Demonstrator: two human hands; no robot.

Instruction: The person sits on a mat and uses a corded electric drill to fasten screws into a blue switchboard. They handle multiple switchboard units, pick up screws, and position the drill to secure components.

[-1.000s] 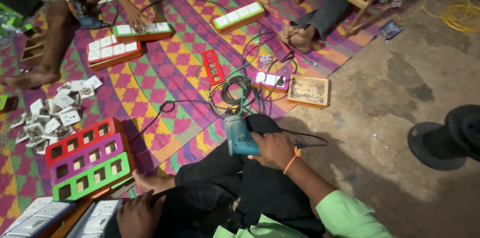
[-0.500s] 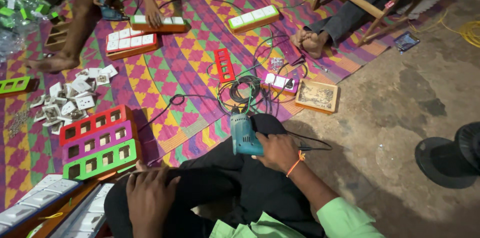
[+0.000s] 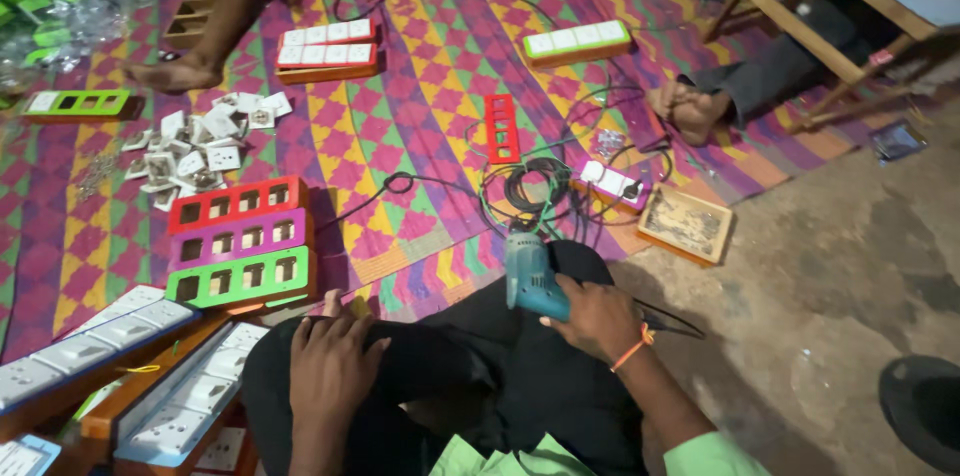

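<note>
Since the earlier frame, left hand (image 3: 330, 368) has slid onto the black-trousered left knee (image 3: 400, 376), fingers spread flat; right hand (image 3: 598, 318) grips the blue electric drill (image 3: 530, 274) over the lap, beside the patterned woven mat (image 3: 420, 96).

Ahead of me a patterned mat (image 3: 420, 136) covers the floor. On it I see a stack of red, purple and green frames (image 3: 238, 241) with square cut-outs, beside a heap of white switch parts (image 3: 195, 151). A lone red frame (image 3: 500, 126) lies near coiled black cable (image 3: 525, 186). A shallow wooden tray (image 3: 686, 224) sits at the mat's edge, and another person's bare foot (image 3: 690, 108) rests farther off.
</note>
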